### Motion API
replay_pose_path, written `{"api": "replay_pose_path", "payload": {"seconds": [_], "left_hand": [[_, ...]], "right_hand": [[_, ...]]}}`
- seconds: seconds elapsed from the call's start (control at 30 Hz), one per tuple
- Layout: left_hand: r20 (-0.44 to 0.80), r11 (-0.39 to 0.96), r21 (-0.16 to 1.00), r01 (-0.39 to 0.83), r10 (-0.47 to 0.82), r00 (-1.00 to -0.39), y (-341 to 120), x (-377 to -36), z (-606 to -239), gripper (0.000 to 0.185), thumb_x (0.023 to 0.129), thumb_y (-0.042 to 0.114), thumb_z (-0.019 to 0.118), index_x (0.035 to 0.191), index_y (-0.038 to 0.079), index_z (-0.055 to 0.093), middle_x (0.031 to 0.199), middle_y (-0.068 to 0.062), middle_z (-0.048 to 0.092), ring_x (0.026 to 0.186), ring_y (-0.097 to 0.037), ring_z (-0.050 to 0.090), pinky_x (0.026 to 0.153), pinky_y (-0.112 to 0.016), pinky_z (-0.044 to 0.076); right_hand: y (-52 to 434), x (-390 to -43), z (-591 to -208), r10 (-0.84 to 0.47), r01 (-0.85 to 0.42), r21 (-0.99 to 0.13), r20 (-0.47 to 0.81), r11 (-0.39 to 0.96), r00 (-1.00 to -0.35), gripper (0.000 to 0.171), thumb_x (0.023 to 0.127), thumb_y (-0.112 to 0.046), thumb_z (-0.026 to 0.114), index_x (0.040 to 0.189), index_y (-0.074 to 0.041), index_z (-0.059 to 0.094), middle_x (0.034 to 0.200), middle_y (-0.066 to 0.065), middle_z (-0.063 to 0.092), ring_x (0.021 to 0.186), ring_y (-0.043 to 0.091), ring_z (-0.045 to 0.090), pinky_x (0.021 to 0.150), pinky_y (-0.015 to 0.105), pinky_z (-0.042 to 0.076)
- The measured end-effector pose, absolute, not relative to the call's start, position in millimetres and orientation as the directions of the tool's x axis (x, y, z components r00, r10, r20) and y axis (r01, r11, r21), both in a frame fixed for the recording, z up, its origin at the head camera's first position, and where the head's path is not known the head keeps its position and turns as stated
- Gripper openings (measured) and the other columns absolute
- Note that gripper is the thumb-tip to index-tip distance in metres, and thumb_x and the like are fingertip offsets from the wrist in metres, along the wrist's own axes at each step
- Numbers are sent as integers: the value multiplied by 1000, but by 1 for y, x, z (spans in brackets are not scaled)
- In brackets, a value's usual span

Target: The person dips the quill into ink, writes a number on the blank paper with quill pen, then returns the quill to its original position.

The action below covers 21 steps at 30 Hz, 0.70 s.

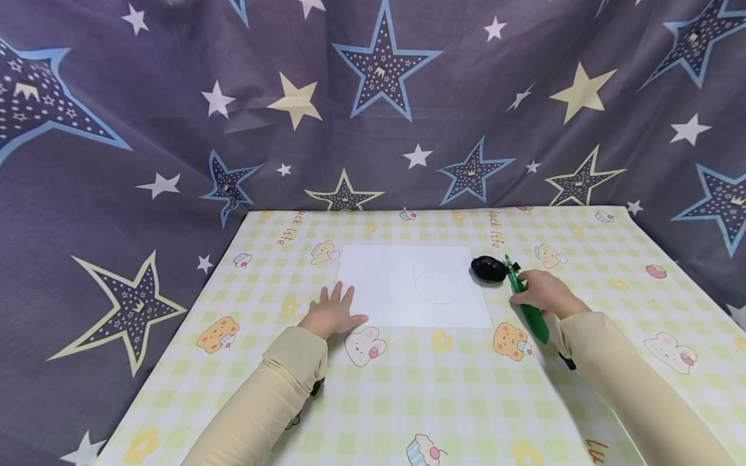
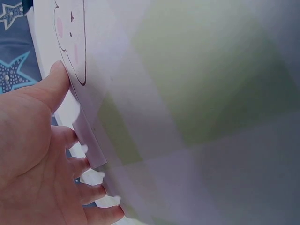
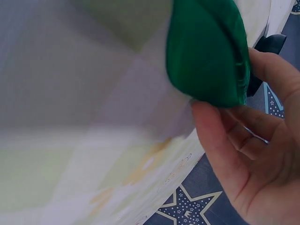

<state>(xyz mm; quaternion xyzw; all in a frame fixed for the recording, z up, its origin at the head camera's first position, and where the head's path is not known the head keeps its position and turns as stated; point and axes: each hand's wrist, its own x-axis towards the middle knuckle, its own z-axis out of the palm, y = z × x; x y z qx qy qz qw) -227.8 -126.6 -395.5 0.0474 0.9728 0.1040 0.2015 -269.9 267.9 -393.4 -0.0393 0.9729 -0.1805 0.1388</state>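
A white sheet of paper (image 1: 379,278) lies on the table, bearing a thin pencil-like circle and a short curved line rising from its left side. My left hand (image 1: 332,312) rests flat at the sheet's lower left edge, fingers spread; its thumb and fingertips (image 2: 58,84) touch that edge. To the right of the paper, my right hand (image 1: 548,292) holds a long green leaf-shaped thing (image 1: 535,320) with a narrow pointed tip at its far end. In the right wrist view, thumb and fingers grip its smooth, shiny green body (image 3: 204,51). Its exact kind is unclear.
A glossy black oval object (image 1: 488,269) sits between the paper and the green thing's tip. The checked tablecloth (image 1: 373,401) carries printed cartoon figures and flowers. A dark curtain (image 1: 192,142) with stars hangs behind the table.
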Motion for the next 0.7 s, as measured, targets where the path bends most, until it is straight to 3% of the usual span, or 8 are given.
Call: {"api": "replay_pose_path", "payload": {"seconds": [0.37, 0.7], "left_hand": [[-396, 974, 223, 52, 139, -908, -125, -231, -396, 76, 92, 49, 48, 147, 6, 18, 151, -20, 6, 134, -45, 3, 103, -60, 14], [-413, 979, 198, 51, 131, -901, -120, -235, -383, 79, 89, 45, 56, 145, 2, 23, 149, -23, 13, 132, -47, 14, 101, -59, 22]], "right_hand": [[269, -269, -393, -113, -9, -361, -268, 933, -957, 64, 81, -25, 68, 124, 15, 44, 105, 27, 54, 56, 16, 56, 46, 30, 50], [271, -268, -385, -115, -9, -367, -267, 930, -957, 68, 83, -30, 67, 126, 15, 41, 114, 32, 51, 59, 18, 57, 49, 31, 50]]}}
